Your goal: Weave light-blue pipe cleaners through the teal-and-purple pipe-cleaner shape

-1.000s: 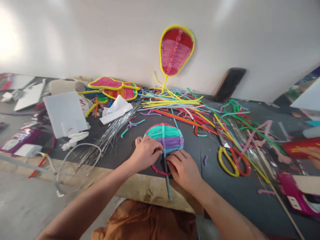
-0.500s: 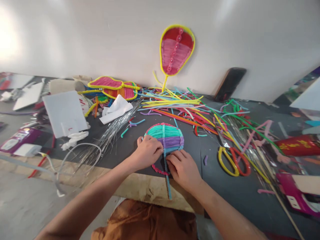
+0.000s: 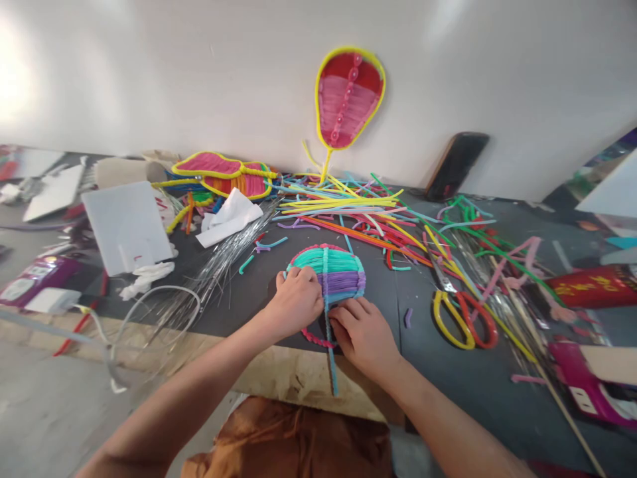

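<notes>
A round fan made of pipe cleaners (image 3: 343, 282) lies on the dark table in front of me, with teal, purple and blue rows inside a pink frame. Its blue stem runs down past the table's near edge. My left hand (image 3: 298, 299) rests over the fan's left side, fingers curled and closed on it. At the lower right, my right hand (image 3: 365, 335) has its fingers bent against the fan near the blue row. The fingertips of both hands are partly hidden. The lower part of the frame shows a pink edge around an unfilled gap.
Behind the fan lies a heap of loose pipe cleaners (image 3: 343, 202). Scissors (image 3: 462, 318) with yellow and red handles lie to the right. A finished pink fan (image 3: 348, 99) leans on the white wall beside a phone (image 3: 456, 166). Wire strands (image 3: 209, 279) lie at left.
The view has shifted very slightly. Both hands stay on the fan, with only small movements of the left fingers.
</notes>
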The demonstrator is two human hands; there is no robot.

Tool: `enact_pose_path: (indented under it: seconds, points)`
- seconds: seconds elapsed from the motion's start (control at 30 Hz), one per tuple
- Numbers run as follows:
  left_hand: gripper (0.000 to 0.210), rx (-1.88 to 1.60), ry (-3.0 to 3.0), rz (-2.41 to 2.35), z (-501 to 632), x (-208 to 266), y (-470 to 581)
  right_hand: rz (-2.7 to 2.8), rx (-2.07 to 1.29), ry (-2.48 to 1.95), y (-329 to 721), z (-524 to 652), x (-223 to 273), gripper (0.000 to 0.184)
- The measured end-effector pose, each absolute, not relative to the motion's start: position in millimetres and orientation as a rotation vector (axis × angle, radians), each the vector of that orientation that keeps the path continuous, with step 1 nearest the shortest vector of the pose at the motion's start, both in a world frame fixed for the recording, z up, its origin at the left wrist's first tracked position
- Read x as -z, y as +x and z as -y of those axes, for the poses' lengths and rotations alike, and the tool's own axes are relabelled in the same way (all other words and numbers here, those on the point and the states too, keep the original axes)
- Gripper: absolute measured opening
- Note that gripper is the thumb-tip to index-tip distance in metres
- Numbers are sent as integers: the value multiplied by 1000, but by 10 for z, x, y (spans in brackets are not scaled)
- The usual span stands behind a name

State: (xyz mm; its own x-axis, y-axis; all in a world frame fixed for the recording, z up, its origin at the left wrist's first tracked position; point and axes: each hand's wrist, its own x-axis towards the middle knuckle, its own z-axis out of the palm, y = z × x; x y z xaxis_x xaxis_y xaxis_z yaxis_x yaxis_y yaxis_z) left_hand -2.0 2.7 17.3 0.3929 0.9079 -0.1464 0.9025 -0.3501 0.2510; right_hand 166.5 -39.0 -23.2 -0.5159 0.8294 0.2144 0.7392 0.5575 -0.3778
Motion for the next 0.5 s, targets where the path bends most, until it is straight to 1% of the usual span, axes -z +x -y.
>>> enact_pose_path:
  seconds: [0.2, 0.27, 0.4, 0.5]
  points:
    - [26, -21, 2431, -1599, -18, -137, 2, 2422, -322, -1267, 1665, 382, 232, 14]
    - [23, -41, 2448, -1583, -9, -135, -18, 2423, -321, -1273, 1664, 381, 235, 14]
    - [10, -151, 2416, -1494, 21, -134, -111, 2422, -317, -1281, 1661, 381, 241, 14]
    - [10, -271, 2393, -1416, 45, -122, -184, 2415, -317, -1276, 1662, 382, 239, 13]
